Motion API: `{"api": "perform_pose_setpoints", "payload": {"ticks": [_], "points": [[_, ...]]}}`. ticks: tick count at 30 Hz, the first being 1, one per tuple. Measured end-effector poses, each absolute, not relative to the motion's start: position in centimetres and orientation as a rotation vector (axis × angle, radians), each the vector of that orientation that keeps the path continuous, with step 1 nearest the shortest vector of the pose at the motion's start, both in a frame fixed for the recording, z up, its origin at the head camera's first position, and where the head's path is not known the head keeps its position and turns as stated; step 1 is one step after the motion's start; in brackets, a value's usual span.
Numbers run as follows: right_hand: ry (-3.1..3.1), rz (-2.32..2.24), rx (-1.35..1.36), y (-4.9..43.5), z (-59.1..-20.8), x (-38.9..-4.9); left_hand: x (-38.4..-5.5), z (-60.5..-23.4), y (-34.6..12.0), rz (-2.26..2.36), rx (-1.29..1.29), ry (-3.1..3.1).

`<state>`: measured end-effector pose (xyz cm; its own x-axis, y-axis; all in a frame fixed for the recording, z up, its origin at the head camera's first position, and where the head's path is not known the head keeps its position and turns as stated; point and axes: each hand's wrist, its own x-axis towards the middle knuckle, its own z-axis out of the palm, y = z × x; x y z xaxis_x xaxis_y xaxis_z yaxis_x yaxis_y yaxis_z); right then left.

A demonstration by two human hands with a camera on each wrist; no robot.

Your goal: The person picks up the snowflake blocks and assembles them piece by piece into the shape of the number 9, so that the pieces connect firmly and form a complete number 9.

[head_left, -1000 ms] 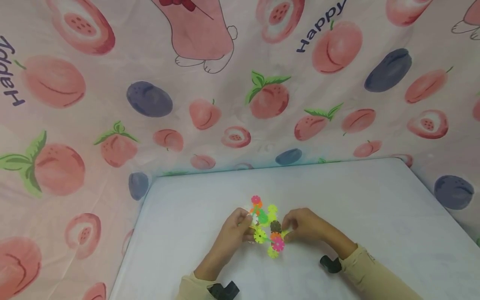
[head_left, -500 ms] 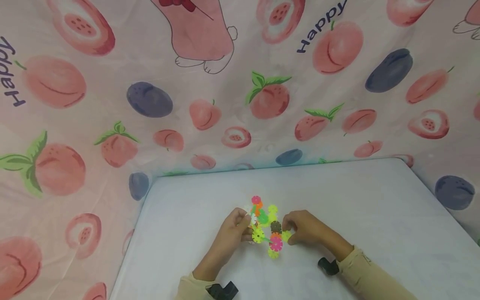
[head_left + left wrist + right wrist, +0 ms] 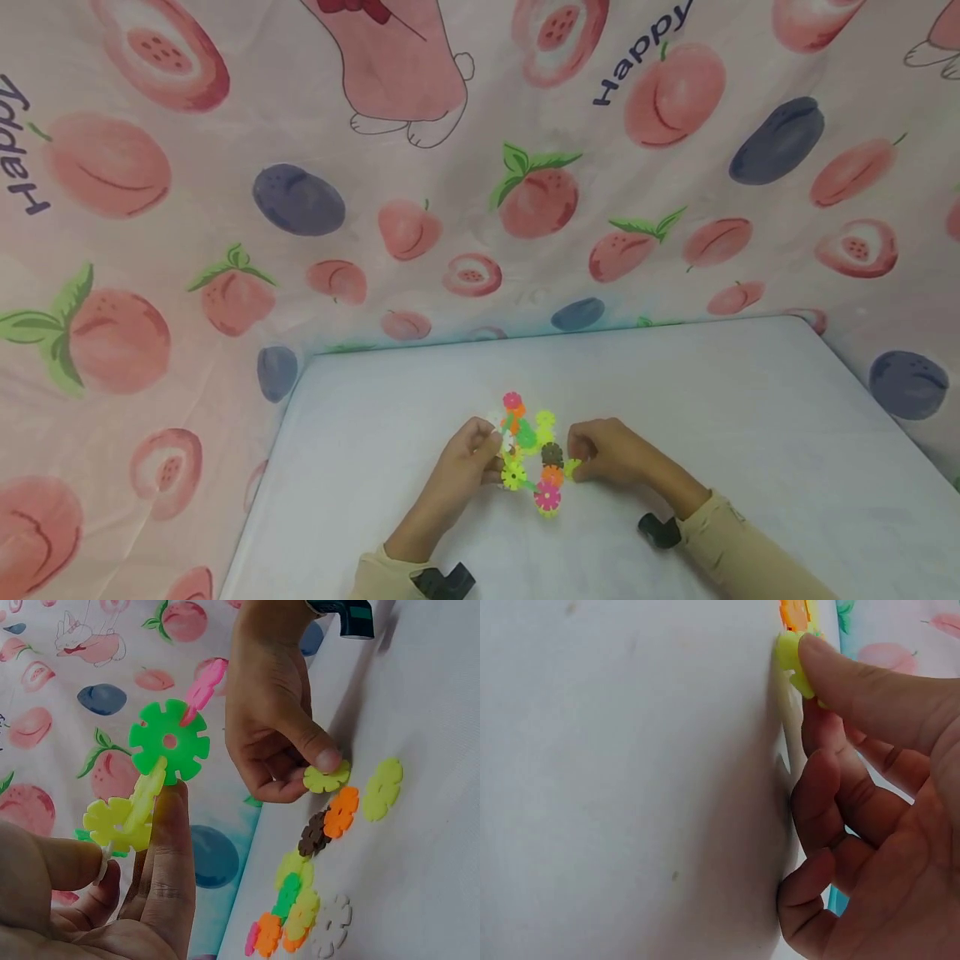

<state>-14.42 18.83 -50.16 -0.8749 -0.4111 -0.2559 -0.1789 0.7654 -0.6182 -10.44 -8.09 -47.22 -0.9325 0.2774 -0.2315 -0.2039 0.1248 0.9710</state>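
My left hand [image 3: 472, 458] pinches a figure built of slotted plastic snowflake discs. Close to its thumb in the left wrist view are a thin white edge and a yellow disc [image 3: 116, 823], linked through another yellow one to a green disc [image 3: 169, 742] and a pink disc [image 3: 204, 690]. My right hand [image 3: 611, 450] grips a yellow-green disc [image 3: 326, 778] between thumb and fingers, right beside an orange disc [image 3: 341, 812] and a brown disc [image 3: 313, 834]. In the right wrist view, that yellow-green disc [image 3: 791, 656] sits under the thumb tip, other fingers curled.
The white tabletop [image 3: 675, 383] stretches around both hands. A fruit-print cloth [image 3: 420, 183] rises behind and at the sides. Black wrist devices [image 3: 446, 581] are worn at both cuffs.
The figure has turned slightly: its pink front disc has shifted down and left, now overlapping the lower yellow disc. My right hand has moved only slightly, still pinching the yellow-green disc.
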Motion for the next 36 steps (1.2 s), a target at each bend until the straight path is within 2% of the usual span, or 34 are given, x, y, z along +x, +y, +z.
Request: {"api": "perform_pose_setpoints", "payload": {"ticks": [11,36], "points": [[2.456,-1.073,-0.51,20.2,-50.0,-14.8,-10.5,-47.5,-8.2,1.819,0.111,2.062],[2.128,-1.623,-0.229,18.2,-46.1,-14.2,-10.5,-47.7,-7.9,1.712,0.196,2.081]]}}
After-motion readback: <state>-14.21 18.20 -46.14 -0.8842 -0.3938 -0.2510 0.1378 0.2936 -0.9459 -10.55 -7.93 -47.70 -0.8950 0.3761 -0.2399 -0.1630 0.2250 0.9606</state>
